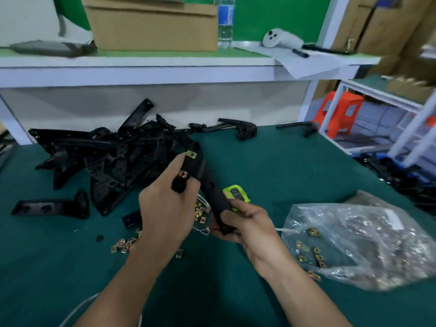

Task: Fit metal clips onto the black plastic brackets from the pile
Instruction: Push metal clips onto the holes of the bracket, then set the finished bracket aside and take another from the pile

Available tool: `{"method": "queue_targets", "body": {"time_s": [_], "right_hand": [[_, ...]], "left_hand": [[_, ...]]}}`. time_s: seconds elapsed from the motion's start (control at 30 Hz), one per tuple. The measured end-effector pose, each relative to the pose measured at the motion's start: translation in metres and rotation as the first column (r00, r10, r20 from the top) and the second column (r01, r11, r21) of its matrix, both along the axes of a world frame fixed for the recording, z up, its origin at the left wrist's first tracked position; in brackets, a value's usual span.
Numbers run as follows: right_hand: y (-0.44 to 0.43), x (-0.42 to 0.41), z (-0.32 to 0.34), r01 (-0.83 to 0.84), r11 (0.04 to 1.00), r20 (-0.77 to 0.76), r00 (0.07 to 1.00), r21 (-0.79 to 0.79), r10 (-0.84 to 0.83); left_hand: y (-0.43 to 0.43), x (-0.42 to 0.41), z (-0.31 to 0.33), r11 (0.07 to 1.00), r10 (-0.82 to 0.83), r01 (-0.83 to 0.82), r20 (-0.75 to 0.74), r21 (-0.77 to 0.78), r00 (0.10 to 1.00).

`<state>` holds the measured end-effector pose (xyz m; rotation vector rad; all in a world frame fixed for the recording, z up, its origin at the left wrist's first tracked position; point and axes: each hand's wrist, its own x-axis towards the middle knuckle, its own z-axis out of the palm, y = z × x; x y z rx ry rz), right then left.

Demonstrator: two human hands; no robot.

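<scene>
- Holding one bracket (207,185) in both hands above the middle of the tabletop (283,161), slanted, with its far end toward the pile (106,156) at the far left corner.
- Gripping the upper half with the left hand (165,208): fingers curled round a side tab, thumb stretched up beside the top clip (191,154).
- Carrying a second clip (182,173) on that tab, just above the curled fingers; cannot tell whether either is pushed fully home.
- Clamping the lower end with the right hand (245,223), fingers and thumb wrapped round it to steady.
- Lying under and just left of the hands, toward the near edge: loose clips (122,244); more in and beside the bag (354,244) by the right edge.
- Half hidden behind the bracket: a green device (236,193).
- Probably stiff and light, moulded plastic, smooth but easy to keep hold of; best taken by the long bare shank, away from the tabs that receive clips.
- Probably springy and sharp-edged, those small clips; best pinched by the flat sides and slid on squarely, with the bracket braced against the push.
- Risk of a clip skewing or flicking off if pressed at an angle.
</scene>
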<state>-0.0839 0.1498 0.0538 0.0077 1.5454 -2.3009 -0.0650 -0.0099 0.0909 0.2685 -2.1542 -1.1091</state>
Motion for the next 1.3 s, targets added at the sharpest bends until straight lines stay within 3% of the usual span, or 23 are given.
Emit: {"method": "queue_targets", "body": {"time_s": [0.07, 0.13, 0.17, 0.2, 0.27, 0.3, 0.37, 0.5, 0.6, 0.73, 0.83, 0.9, 0.97, 1.03, 1.13, 1.2, 1.3], "right_hand": [[0.02, 0.008, 0.011, 0.001, 0.998, -0.02, 1.0, 0.057, 0.0], [0.045, 0.015, 0.023, 0.052, 0.996, -0.025, 0.998, 0.068, -0.05], [0.06, 0.018, 0.03, 0.097, 0.993, -0.022, 0.995, 0.063, -0.096], [0.085, 0.023, 0.038, 0.169, 0.984, -0.03, 0.985, 0.054, -0.168], [0.113, 0.026, 0.047, 0.242, 0.968, -0.021, 0.97, 0.061, -0.242], [0.135, 0.031, 0.051, 0.297, 0.952, -0.025, 0.955, 0.071, -0.296], [0.178, 0.04, 0.057, 0.394, 0.915, -0.016, 0.919, 0.082, -0.394], [0.26, 0.056, 0.051, 0.567, 0.822, 0.099, 0.816, 0.059, -0.57], [0.311, 0.053, 0.038, 0.67, 0.742, 0.239, 0.722, -0.009, -0.649], [0.377, -0.01, 0.051, 0.771, 0.612, 0.361, 0.629, -0.177, -0.688], [0.401, -0.059, 0.057, 0.695, 0.719, 0.301, 0.69, -0.021, -0.658], [0.392, -0.074, 0.048, 0.589, 0.774, 0.237, 0.738, 0.232, -0.632], [0.371, -0.08, 0.038, 0.553, 0.743, 0.116, 0.768, 0.376, -0.63], [0.346, -0.084, 0.031, 0.584, 0.708, -0.028, 0.779, 0.397, -0.627], [0.308, -0.083, 0.031, 0.604, 0.589, -0.241, 0.779, 0.537, -0.579], [0.283, -0.078, 0.038, 0.588, 0.525, -0.33, 0.797, 0.615, -0.506], [0.239, -0.079, 0.051, 0.528, 0.519, -0.397, 0.849, 0.672, -0.349]], "left_hand": [[0.02, -0.012, 0.014, 0.989, -0.145, 0.144, 0.019, 0.033, 0.989], [0.044, -0.029, 0.025, 0.93, -0.279, 0.25, 0.076, 0.269, 0.957], [0.058, -0.038, 0.029, 0.821, -0.382, 0.289, 0.097, 0.492, 0.919], [0.085, -0.048, 0.035, 0.62, -0.533, 0.319, 0.086, 0.717, 0.842], [0.11, -0.064, 0.038, 0.242, -0.69, 0.204, 0.02, 0.948, 0.723], [0.13, -0.07, 0.039, 0.151, -0.735, 0.154, 0.007, 0.976, 0.678], [0.174, -0.08, 0.039, 0.071, -0.806, 0.108, -0.007, 0.992, 0.592], [0.267, -0.088, 0.03, 0.087, -0.902, 0.094, 0.038, 0.992, 0.429], [0.318, -0.099, 0.025, 0.027, -0.951, 0.076, 0.002, 0.997, 0.308], [0.367, -0.125, 0.037, 0.017, -0.971, 0.114, -0.011, 0.993, 0.238], [0.382, -0.137, 0.047, 0.05, -0.97, 0.096, 0.026, 0.994, 0.24], [0.378, -0.145, 0.049, 0.077, -0.97, 0.121, 0.046, 0.99, 0.238], [0.362, -0.154, 0.048, 0.103, -0.965, 0.184, 0.053, 0.978, 0.256], [0.34, -0.161, 0.044, 0.152, -0.949, 0.252, 0.07, 0.956, 0.307], [0.305, -0.161, 0.034, 0.291, -0.899, 0.318, 0.145, 0.902, 0.412], [0.28, -0.158, 0.026, 0.372, -0.864, 0.355, 0.18, 0.858, 0.471], [0.236, -0.149, 0.022, 0.458, -0.797, 0.378, 0.183, 0.805, 0.575]]}}
